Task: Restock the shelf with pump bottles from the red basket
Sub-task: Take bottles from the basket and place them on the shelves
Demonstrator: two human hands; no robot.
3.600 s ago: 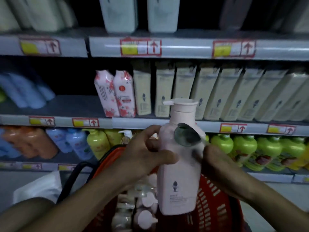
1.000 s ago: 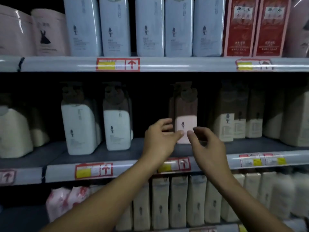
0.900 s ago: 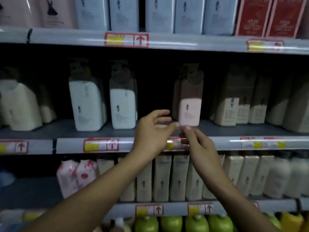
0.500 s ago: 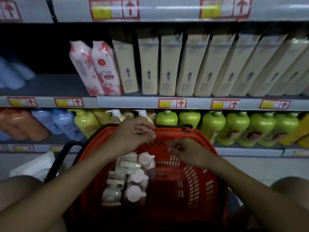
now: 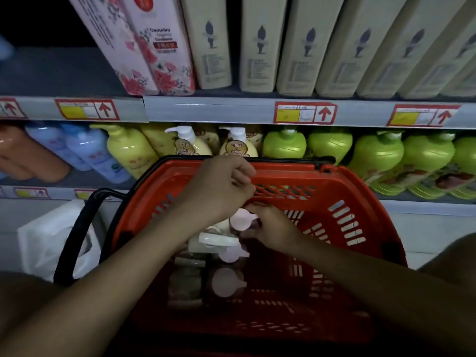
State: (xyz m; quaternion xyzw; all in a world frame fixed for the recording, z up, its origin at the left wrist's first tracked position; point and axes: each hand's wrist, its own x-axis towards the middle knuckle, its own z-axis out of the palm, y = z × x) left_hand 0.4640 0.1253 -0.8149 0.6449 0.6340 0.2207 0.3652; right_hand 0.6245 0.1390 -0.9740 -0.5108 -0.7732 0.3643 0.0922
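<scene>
The red basket [image 5: 347, 181] sits low in front of me, below the shelf [image 5: 206, 109]. Several pump bottles stand packed in its left half, showing pink caps [image 5: 226, 282] and a white pump head [image 5: 219, 239]. My right hand [image 5: 273, 229] reaches down into the basket, and its fingers curl round the neck of the farthest pink-capped pump bottle [image 5: 240, 219]. Just above that bottle hovers my left hand [image 5: 221, 186], fingers loosely curled and nothing visible in them. The bottles' bodies are lost in shadow.
Tall cream bottles [image 5: 257, 47] and two floral pink ones [image 5: 159, 55] fill the shelf above. Green [image 5: 329, 145], yellow and blue pump bottles line the lower shelf behind the basket. The basket's black handle [image 5: 77, 228] hangs left beside a white bag [image 5: 49, 240].
Both hands left the pink bottle on the upper shelf and dropped to the basket. My view tilted down, and my right hand now reaches a pink-capped bottle.
</scene>
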